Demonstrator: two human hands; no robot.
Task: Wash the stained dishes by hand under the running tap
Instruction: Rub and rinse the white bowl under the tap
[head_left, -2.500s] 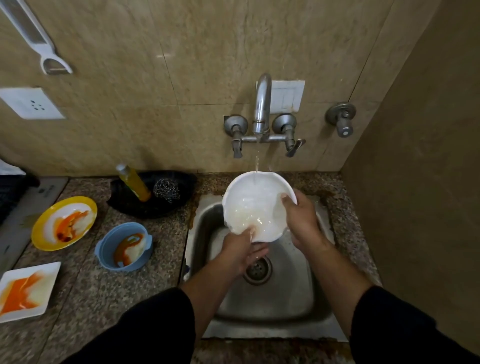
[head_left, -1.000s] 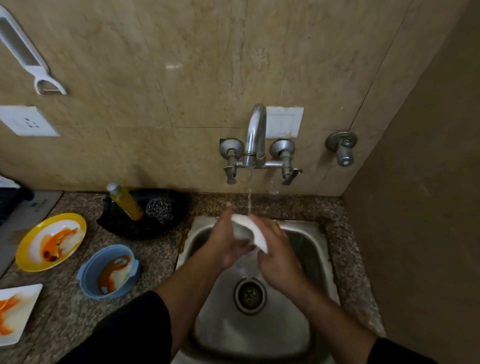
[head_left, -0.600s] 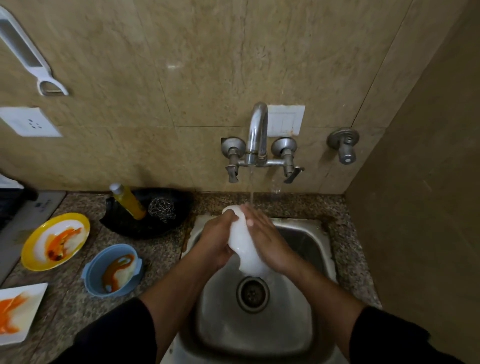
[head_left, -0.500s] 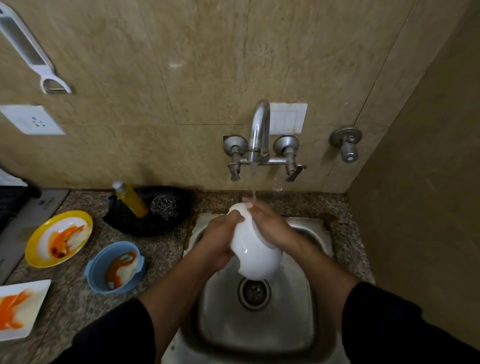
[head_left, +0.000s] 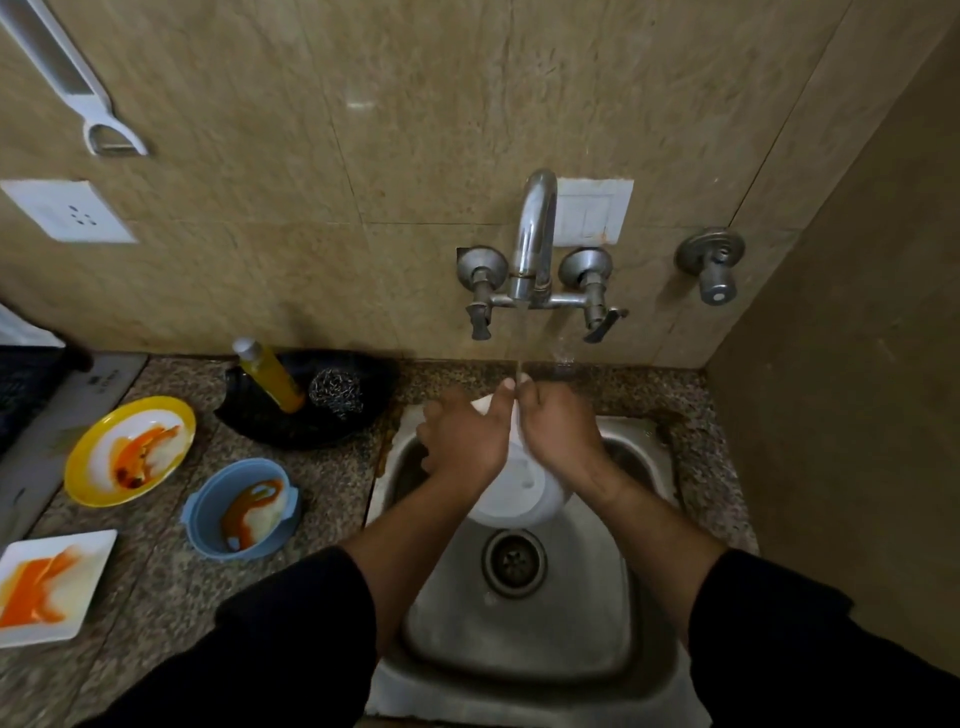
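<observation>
Head view: hands (head_left: 465, 441) (head_left: 558, 436) grip white bowl (head_left: 519, 496) under tap (head_left: 535, 223).

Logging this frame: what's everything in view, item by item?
counter: 1, speckled stone, across the bottom
sink: 1, steel, centre
tap: 1, chrome, running, above sink
white bowl: 1, white, held over sink
yellow plate: 1, yellow, orange-stained, counter left
blue bowl: 1, blue, orange-stained, counter beside sink
square plate: 1, white, orange-stained, counter bottom left
tray: 1, black, counter by wall
bottle: 1, yellow, in tray
scrubber: 1, steel, in tray
valve: 1, metal, wall right of tap
socket: 1, white, wall left
peeler: 1, white, hanging top left
left hand: 1, grips bowl's left side
right hand: 1, on bowl's right side, grip unclear
</observation>
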